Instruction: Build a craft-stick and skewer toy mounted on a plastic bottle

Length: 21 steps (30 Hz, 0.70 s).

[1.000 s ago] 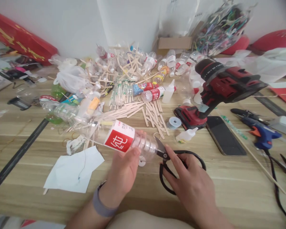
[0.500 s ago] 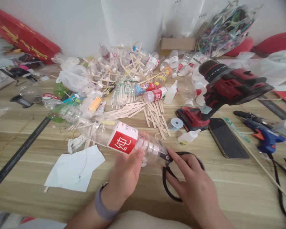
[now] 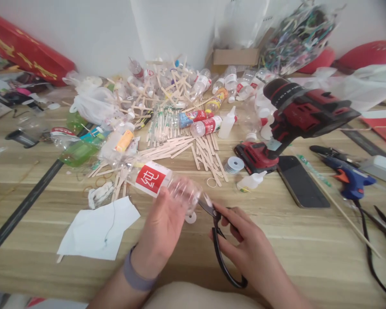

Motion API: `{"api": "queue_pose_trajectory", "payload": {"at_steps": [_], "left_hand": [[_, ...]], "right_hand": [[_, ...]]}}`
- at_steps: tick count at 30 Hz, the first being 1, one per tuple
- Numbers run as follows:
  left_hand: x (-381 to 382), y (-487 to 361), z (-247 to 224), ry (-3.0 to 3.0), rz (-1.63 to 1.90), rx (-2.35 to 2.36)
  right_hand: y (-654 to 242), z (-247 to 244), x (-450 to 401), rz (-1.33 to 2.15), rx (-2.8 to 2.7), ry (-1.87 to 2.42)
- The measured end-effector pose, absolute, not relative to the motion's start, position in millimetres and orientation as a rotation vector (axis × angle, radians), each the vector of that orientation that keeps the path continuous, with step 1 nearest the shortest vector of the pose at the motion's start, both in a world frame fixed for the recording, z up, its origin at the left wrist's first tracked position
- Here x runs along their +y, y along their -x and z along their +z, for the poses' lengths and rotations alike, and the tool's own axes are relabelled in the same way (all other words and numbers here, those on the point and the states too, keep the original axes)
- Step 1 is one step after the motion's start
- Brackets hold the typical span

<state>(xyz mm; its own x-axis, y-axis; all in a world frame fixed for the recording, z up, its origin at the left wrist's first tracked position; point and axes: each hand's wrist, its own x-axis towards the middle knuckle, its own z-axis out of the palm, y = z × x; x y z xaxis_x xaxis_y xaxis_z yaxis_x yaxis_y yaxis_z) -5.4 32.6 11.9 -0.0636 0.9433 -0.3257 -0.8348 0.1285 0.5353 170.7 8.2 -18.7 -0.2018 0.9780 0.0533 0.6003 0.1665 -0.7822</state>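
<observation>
Clear plastic bottle (image 3: 152, 178) with ribbed body, red-and-white label, tilted.

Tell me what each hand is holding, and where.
Left hand: a clear plastic bottle, by its ridged end beside the label. Right hand: black-handled scissors, by the handles.

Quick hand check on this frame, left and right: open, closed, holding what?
Left hand: closed around the clear bottle with the red-and-white label.
Right hand: holding the black-handled scissors.
</observation>
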Motion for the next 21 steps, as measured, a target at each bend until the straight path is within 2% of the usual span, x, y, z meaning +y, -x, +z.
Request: {"api": "queue_pose_trajectory", "payload": {"at_steps": [7,10,12,17,19,21], "left_hand": [[31.5,14.1,14.1,-0.331,1.471,0.645],[30.9,13.4,11.4,-0.332,1.475,0.658],[32.0,11.0,10.9,-0.277,1.473,0.703],[38.8,4.5,22.0,0.06,1.468,0.914],[40.6,4.1,28.8,0.116,1.452,0.941],[40.8,4.8,34.0,0.099,1.448,0.943]], "right_hand": [[-169.7,7.2,15.0,1.731,-1.447,1.444],[-172.9,8.3,17.9,1.849,-1.465,1.408],[-174.2,3.6,18.0,1.558,-1.684,1.486],[-171.3,-14.4,15.3,-0.002,-2.192,1.529],[-169.1,-18.1,15.1,-0.298,-2.224,1.458],[-168.1,-19.3,14.8,-0.351,-2.22,1.427]]}}
